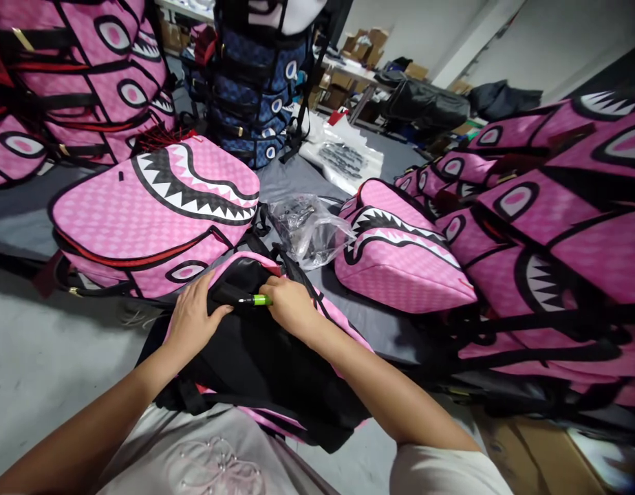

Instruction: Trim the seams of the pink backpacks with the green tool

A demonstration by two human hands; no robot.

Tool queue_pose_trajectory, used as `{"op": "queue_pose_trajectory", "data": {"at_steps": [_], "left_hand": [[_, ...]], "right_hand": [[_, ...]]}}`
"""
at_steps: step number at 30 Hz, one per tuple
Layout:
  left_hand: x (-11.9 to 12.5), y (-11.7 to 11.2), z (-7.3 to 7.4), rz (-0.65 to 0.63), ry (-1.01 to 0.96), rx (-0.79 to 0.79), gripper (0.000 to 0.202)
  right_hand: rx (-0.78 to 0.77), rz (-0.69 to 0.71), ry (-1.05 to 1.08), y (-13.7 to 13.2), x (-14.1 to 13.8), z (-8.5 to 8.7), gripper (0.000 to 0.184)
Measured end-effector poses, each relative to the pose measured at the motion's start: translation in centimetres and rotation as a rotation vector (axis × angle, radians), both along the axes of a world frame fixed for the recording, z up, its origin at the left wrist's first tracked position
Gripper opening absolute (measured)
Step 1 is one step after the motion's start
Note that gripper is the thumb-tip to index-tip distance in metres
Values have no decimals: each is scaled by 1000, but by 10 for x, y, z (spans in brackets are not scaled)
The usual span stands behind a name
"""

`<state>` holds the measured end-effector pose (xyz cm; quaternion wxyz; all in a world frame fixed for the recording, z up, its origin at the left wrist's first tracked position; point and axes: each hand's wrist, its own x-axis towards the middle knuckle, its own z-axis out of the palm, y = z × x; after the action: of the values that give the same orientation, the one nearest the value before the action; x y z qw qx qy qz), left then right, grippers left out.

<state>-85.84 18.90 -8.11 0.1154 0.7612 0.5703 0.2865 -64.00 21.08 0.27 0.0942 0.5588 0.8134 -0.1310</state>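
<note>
A pink and black backpack lies opened in front of me, its black inside facing up. My left hand grips its left rim, fingers over the pink edge and thumb against the black lining. Inside the far end of the opening, my right hand is closed around a green pen-like tool. The tool's pale tip points left toward my left thumb; its exact kind is unclear. Just beyond, a pink backpack with a printed shark mouth lies on the grey-covered table.
Crumpled clear plastic bags lie past my hands. Another pink backpack sits to the right, beside a large pink pile. Stacked pink bags and dark blue bags stand at the back. A cardboard box is at lower right.
</note>
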Motion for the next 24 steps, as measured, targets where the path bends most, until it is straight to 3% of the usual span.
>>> {"op": "queue_pose_trajectory", "data": {"at_steps": [5,11,16,20,24], "left_hand": [[5,-1,-1,36,91,25,61],[1,3,-20,64,46,175,59],[-4,8,-27,38,24,211,66],[-10,6,-33,2,12,195,72],[-27,27,-52,80,6,92,88]], "right_hand": [[-50,63,-47,13,-7,-7,32],[-27,150,-64,15,-9,2,27],[76,164,128,24,-20,0,29],[54,299,172,37,-35,-2,21],[170,155,154,46,-20,12,27]]}}
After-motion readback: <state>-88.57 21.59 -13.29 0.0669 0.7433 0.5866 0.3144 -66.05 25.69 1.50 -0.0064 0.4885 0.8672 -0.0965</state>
